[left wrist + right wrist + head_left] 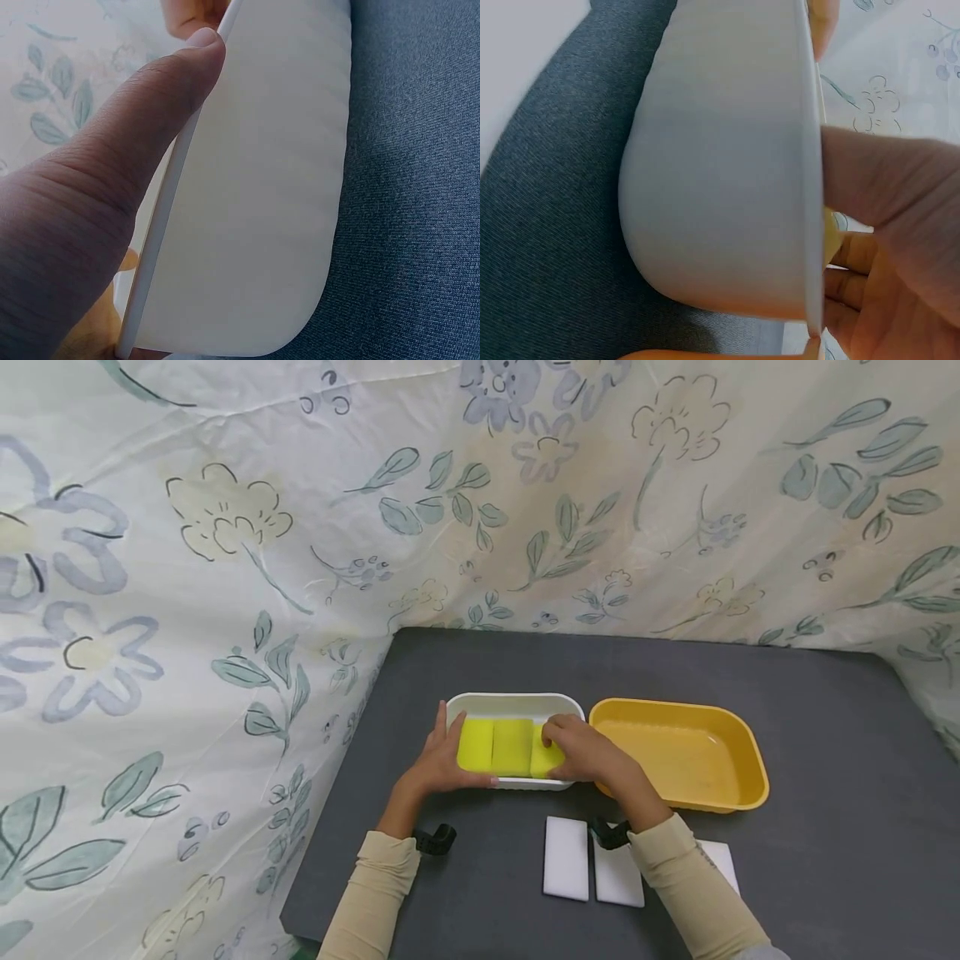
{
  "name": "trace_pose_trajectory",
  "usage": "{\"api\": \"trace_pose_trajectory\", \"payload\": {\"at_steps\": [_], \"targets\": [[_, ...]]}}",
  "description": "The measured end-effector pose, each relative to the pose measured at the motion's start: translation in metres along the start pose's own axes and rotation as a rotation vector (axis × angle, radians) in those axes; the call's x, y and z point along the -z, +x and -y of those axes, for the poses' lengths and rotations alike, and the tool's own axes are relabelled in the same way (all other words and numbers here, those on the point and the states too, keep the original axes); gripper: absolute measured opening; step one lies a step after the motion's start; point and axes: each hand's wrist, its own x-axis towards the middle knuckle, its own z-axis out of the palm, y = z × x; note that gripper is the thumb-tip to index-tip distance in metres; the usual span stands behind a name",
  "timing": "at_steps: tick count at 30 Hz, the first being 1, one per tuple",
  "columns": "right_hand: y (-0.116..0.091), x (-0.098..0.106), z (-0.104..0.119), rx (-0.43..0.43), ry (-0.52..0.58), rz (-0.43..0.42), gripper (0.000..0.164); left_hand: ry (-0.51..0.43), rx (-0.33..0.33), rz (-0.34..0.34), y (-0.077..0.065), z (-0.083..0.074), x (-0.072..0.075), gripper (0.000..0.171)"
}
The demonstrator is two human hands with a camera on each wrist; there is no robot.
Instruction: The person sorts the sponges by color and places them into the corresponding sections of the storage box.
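A white tray (517, 697) holds three yellow sponges (512, 747) side by side. At its left end, my left hand (442, 760) lies with fingers spread past the left sponge and thumb along the near rim. The left wrist view shows that thumb (161, 97) on the tray's rim, the other fingers mostly hidden. Over the tray's right end, my right hand (588, 752) holds the rightmost yellow sponge (546, 758) with curled fingers. In the right wrist view, the right hand (892, 202) reaches over the rim, and a bit of yellow shows beside its fingers.
A yellow tray (675, 752) stands right beside the white one. Nearer the front lie three white sponge blocks, the left one (566, 858) in full view and the right one (720, 864) partly behind the right sleeve. A floral curtain (450, 527) hangs behind the dark table (480, 656).
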Motion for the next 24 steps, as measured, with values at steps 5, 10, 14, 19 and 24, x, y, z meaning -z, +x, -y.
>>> {"api": "trace_pose_trajectory", "payload": {"at_steps": [5, 10, 14, 19, 24], "targets": [[-0.001, -0.002, 0.003, -0.004, -0.037, -0.016, 0.044, -0.004, 0.008, 0.001, -0.001, 0.0, -0.002, 0.124], [-0.002, -0.003, 0.003, -0.018, -0.028, 0.004, 0.044, 0.007, 0.014, -0.002, -0.002, 0.001, -0.002, 0.124], [-0.001, -0.007, 0.0, -0.009, -0.014, 0.0, 0.043, 0.015, 0.021, -0.004, -0.004, 0.0, -0.002, 0.123], [0.001, -0.012, -0.004, 0.023, -0.025, -0.013, 0.04, 0.013, 0.01, -0.011, -0.006, -0.001, -0.002, 0.122], [0.005, -0.015, -0.005, 0.018, -0.024, 0.006, 0.039, 0.017, 0.002, -0.01, -0.006, -0.002, -0.003, 0.122]]}}
